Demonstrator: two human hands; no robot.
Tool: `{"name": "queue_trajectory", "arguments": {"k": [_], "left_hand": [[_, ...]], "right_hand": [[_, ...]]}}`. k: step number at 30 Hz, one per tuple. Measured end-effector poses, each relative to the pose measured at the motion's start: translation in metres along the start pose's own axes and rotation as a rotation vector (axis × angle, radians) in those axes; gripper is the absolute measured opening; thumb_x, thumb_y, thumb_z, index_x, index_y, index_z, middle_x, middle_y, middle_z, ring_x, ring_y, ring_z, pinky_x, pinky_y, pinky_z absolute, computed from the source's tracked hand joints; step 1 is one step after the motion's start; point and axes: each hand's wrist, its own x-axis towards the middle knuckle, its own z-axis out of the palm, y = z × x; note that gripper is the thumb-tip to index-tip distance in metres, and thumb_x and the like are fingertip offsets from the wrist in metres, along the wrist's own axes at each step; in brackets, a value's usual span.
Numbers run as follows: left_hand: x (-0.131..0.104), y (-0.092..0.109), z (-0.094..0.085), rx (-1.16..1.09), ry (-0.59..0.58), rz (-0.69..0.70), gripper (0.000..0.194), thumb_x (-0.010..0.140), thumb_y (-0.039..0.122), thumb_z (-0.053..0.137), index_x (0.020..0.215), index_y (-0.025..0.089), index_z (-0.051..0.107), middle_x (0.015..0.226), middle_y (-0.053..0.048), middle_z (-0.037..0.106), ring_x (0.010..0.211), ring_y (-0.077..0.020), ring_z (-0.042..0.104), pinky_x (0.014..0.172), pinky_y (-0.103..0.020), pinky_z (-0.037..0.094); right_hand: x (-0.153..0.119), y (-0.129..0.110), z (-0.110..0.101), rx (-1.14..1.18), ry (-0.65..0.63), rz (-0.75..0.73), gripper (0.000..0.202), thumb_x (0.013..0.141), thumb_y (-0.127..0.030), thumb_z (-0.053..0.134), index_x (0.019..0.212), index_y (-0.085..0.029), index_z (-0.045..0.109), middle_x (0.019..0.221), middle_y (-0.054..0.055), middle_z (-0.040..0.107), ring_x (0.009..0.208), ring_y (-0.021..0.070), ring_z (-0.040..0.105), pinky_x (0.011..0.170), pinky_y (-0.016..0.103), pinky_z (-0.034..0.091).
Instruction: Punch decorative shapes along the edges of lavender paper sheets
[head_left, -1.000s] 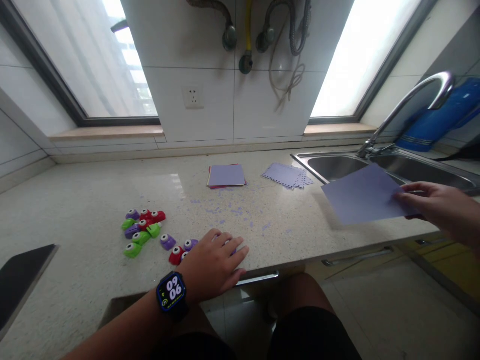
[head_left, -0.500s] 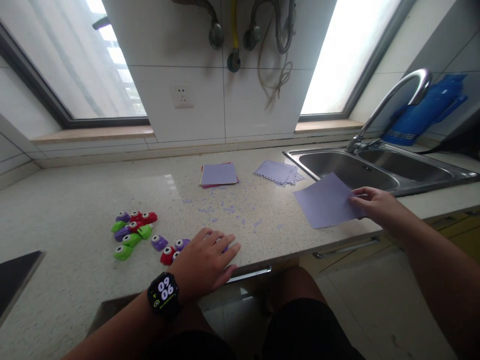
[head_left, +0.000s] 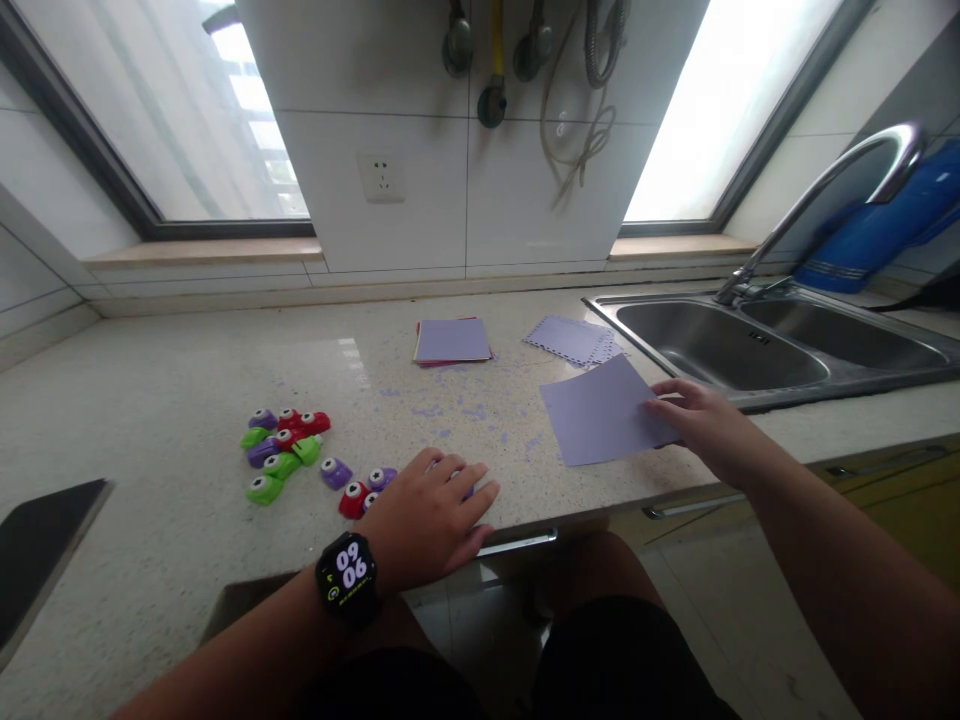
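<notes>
My right hand (head_left: 709,428) pinches the right corner of a plain lilac paper sheet (head_left: 600,412), tilted above the counter's front edge. Palm down near that edge, my left hand (head_left: 435,515) has its fingers spread over some small craft punches; a purple one shows partly under the fingers. Just left of it sit a red craft punch (head_left: 353,499) and a purple craft punch (head_left: 335,473). Farther left is a cluster of green, red and purple craft punches (head_left: 281,465). Behind the held sheet lie lilac sheets with punched edges (head_left: 571,338).
A stack of coloured paper (head_left: 452,341) lies at the middle back, with lilac paper scraps (head_left: 474,412) scattered before it. On the right is a steel double sink (head_left: 637,345) with a tall faucet (head_left: 825,190). A dark panel (head_left: 45,550) is at the left.
My right hand has carried the lilac sheet leftward over the counter. My left hand stays by the punches. The whole view has shifted slightly.
</notes>
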Motion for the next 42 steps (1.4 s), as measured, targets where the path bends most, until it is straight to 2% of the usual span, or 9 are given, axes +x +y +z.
{"name": "queue_trajectory", "arguments": {"k": [7,12,15,19,23,27,33,38,42], "left_hand": [[0.001,0.0,-0.003,-0.024,-0.009,-0.013,0.037,0.106,0.04,0.049,0.13,0.017,0.064,0.122,-0.011,0.074,0.106,-0.0309,0.066,0.091,-0.051,0.048],[0.0,0.0,-0.004,-0.022,0.0,-0.019,0.036,0.105,0.04,0.051,0.127,0.017,0.067,0.121,-0.013,0.075,0.104,-0.031,0.066,0.091,-0.051,0.048],[-0.002,0.002,-0.002,-0.012,0.023,-0.008,0.04,0.105,0.04,0.051,0.133,0.015,0.064,0.132,-0.014,0.072,0.111,-0.0317,0.065,0.095,-0.052,0.047],[-0.004,0.004,0.002,-0.004,0.03,0.006,0.047,0.107,0.042,0.048,0.142,0.014,0.059,0.148,-0.015,0.065,0.125,-0.0327,0.062,0.102,-0.053,0.044],[-0.004,0.004,0.004,-0.005,0.022,0.001,0.047,0.107,0.043,0.047,0.142,0.013,0.061,0.144,-0.013,0.068,0.126,-0.0321,0.062,0.105,-0.052,0.043],[-0.002,0.003,0.005,-0.006,0.033,0.002,0.046,0.107,0.042,0.047,0.141,0.014,0.062,0.143,-0.012,0.069,0.125,-0.0315,0.063,0.105,-0.051,0.042],[-0.001,0.003,0.005,-0.011,0.031,-0.002,0.046,0.107,0.042,0.047,0.142,0.015,0.061,0.145,-0.011,0.068,0.126,-0.0314,0.063,0.105,-0.051,0.043],[-0.001,0.002,0.005,-0.035,0.011,0.001,0.046,0.108,0.042,0.046,0.142,0.014,0.061,0.144,-0.012,0.069,0.124,-0.0313,0.064,0.104,-0.051,0.046],[-0.001,0.0,0.008,-0.046,0.013,0.012,0.045,0.107,0.042,0.047,0.14,0.014,0.062,0.143,-0.014,0.068,0.132,-0.033,0.061,0.112,-0.051,0.043]], "right_hand": [[-0.037,-0.019,0.034,0.252,-0.032,0.169,0.017,0.082,-0.014,0.075,0.092,-0.022,0.064,0.085,0.007,0.069,0.069,0.019,0.071,0.063,0.031,0.067],[-0.048,-0.01,0.048,0.301,-0.101,0.172,0.022,0.082,-0.016,0.078,0.093,-0.023,0.06,0.087,0.006,0.073,0.071,0.0198,0.076,0.073,0.034,0.068],[-0.047,-0.005,0.054,0.253,-0.162,0.153,0.021,0.085,-0.024,0.08,0.09,-0.022,0.059,0.089,0.007,0.073,0.076,0.0208,0.078,0.079,0.035,0.067],[-0.039,-0.002,0.059,0.122,-0.208,0.1,0.024,0.088,-0.037,0.078,0.09,-0.022,0.06,0.09,0.007,0.073,0.075,0.0219,0.077,0.076,0.038,0.065],[-0.03,-0.009,0.062,-0.279,-0.179,-0.05,0.022,0.092,-0.043,0.069,0.096,-0.022,0.063,0.087,0.009,0.074,0.07,0.0246,0.072,0.062,0.04,0.058],[-0.022,-0.024,0.074,-0.597,-0.15,-0.188,0.025,0.093,-0.04,0.067,0.107,-0.019,0.07,0.116,0.015,0.076,0.097,0.0312,0.073,0.079,0.044,0.057],[-0.015,-0.047,0.098,-0.69,-0.273,-0.2,0.025,0.093,-0.033,0.063,0.108,-0.017,0.075,0.112,0.016,0.079,0.097,0.0312,0.074,0.083,0.043,0.055],[-0.007,-0.055,0.11,-0.739,-0.255,-0.185,0.033,0.092,-0.035,0.062,0.116,-0.014,0.074,0.112,0.017,0.079,0.099,0.0318,0.074,0.087,0.042,0.055],[0.0,-0.051,0.114,-0.843,-0.24,-0.253,0.036,0.092,-0.035,0.062,0.117,-0.013,0.074,0.12,0.021,0.074,0.107,0.0338,0.071,0.094,0.044,0.054]]}}
